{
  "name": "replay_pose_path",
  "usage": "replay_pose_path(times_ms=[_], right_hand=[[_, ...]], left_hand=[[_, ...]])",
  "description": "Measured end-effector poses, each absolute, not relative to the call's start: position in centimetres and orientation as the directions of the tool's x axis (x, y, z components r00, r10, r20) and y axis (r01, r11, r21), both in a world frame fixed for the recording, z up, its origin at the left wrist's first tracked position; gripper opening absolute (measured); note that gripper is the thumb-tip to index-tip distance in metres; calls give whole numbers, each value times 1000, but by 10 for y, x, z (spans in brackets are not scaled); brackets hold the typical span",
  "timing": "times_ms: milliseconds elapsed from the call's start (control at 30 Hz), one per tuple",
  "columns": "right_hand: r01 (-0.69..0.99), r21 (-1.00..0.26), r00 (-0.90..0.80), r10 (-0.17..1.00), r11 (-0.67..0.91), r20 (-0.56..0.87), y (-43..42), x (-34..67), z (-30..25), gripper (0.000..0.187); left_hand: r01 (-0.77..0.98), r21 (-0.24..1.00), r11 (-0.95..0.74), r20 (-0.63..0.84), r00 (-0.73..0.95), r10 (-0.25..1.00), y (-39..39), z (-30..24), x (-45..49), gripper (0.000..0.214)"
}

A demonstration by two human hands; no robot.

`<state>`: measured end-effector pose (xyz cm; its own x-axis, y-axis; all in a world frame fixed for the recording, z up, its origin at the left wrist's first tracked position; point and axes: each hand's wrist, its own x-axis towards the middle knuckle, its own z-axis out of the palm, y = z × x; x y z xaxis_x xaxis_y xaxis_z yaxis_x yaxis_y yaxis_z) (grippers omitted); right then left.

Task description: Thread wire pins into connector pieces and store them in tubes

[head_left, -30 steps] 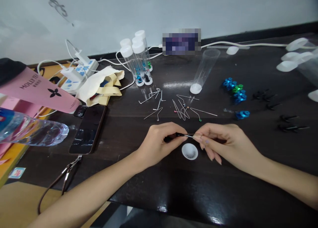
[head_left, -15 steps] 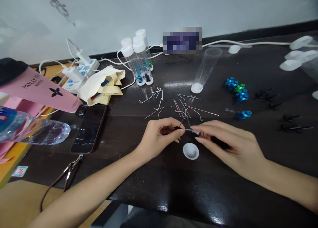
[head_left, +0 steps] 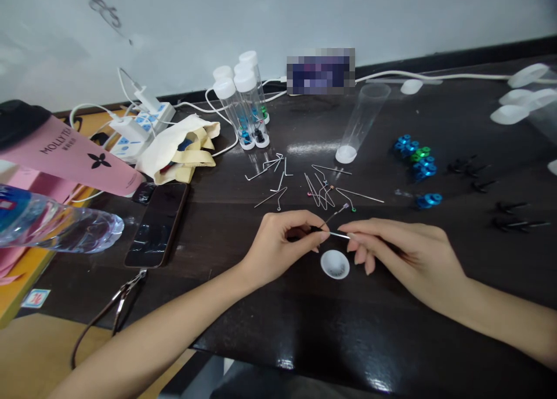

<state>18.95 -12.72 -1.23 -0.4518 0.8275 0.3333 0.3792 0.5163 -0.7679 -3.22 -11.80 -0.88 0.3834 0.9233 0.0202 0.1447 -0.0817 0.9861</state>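
Where a dark, glossy tabletop [head_left: 256, 335] is spread with small parts, the left side is occupied by a black-lidded pink MOLLY TEA cup [head_left: 87, 149] and a clear water bottle [head_left: 73, 228]. Near the front edge, the left hand [head_left: 282, 239] and the right hand [head_left: 404, 254] are held just apart. A smartphone [head_left: 156, 225] is seen left of them; beyond them an uncapped clear tube [head_left: 363, 115] is stood. Between the hands, a shallow white cap [head_left: 335, 273] is set on the near side. Loose bent metal wires [head_left: 361, 195] are scattered beyond. A silver rod [head_left: 339, 234] is pinched at both ends, each grip being closed to fingertips. From the left fingertips, a lilac ring [head_left: 346, 206] is pointed away on a thin stem; whether rod and stem are joined cannot be told.
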Motion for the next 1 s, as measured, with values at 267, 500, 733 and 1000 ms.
replay_pose_path(times_ms=[267,500,733,1000], right_hand=[[579,-480,-469,751,659,464,-128,189,-13,19],[616,-306,-521,666,726,534,-131,193,-19,25],[564,-302,-521,615,768,592,-128,194,-23,22],[566,-314,-524,626,763,577,-127,191,-18,16]], left_hand=[[48,999,2,-20,361,932,-115,-9,-32,11],[68,997,19,-43,364,930,-115,-9,-32,12],[19,999,36,-41,359,932,-116,-10,-32,13],[52,999,-1,-17,354,935,-119,-13,-33,16]])
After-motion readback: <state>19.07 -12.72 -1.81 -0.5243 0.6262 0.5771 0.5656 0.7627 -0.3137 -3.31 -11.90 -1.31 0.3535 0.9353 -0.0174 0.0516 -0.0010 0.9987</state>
